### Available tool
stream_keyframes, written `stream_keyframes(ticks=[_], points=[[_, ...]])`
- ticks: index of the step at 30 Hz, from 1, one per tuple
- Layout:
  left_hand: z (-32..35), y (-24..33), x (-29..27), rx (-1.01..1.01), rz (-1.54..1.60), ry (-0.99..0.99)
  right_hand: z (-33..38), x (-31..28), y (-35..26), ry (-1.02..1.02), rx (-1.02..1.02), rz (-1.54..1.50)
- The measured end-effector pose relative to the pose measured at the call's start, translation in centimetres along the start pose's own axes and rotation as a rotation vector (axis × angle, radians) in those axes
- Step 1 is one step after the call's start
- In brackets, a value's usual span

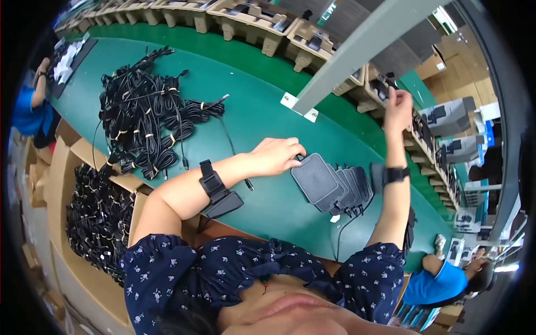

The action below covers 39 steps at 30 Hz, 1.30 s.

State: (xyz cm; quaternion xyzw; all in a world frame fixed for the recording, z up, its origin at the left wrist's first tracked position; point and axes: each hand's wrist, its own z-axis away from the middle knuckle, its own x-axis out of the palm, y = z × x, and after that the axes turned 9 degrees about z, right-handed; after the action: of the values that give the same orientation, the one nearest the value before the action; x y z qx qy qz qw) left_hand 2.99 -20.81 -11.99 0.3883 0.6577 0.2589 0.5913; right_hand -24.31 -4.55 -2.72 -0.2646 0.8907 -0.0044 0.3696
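My left hand (277,156) rests with its fingers curled on the top edge of a dark grey power adapter (316,178), the front one in a leaning row of several adapters (352,187) on the green table (257,111). My right hand (397,106) is raised to the moulded pulp trays on the conveyor and touches a black item (382,85) in a tray; whether it grips it is unclear. Both wrists wear black bands.
A heap of bundled black cables (148,120) lies on the table's left. A cardboard box (97,223) full of more cables stands at my left. Pulp trays (251,19) line the far side. A grey post (357,47) stands mid-table. Other people in blue sit at both ends.
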Motion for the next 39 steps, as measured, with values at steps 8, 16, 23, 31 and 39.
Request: stream_keyframes(ticks=[8,16,23,31,39], points=[[-0.1,-0.5,0.4,0.22,-0.097,0.098,10.8,-3.7,-21.8,-0.389,-1.043,-0.559],[0.6,-1.1,1.3,0.228,0.266,0.059,14.6,4.8,-30.5,-1.184,-0.773,-0.336],[0.9,-1.3,0.5,0.106,0.147,-0.038,14.0,3.3,-27.5,-1.606,-0.831,-0.446],[-0.1,0.4,0.5,0.006,-0.051,0.061,12.9,-0.6,-20.1,-1.052,-0.462,-0.783],[-0.1,2.5,-1.7,-0.121,1.24,0.16,9.2,-6.3,-13.6,-0.82,0.021,-1.173]])
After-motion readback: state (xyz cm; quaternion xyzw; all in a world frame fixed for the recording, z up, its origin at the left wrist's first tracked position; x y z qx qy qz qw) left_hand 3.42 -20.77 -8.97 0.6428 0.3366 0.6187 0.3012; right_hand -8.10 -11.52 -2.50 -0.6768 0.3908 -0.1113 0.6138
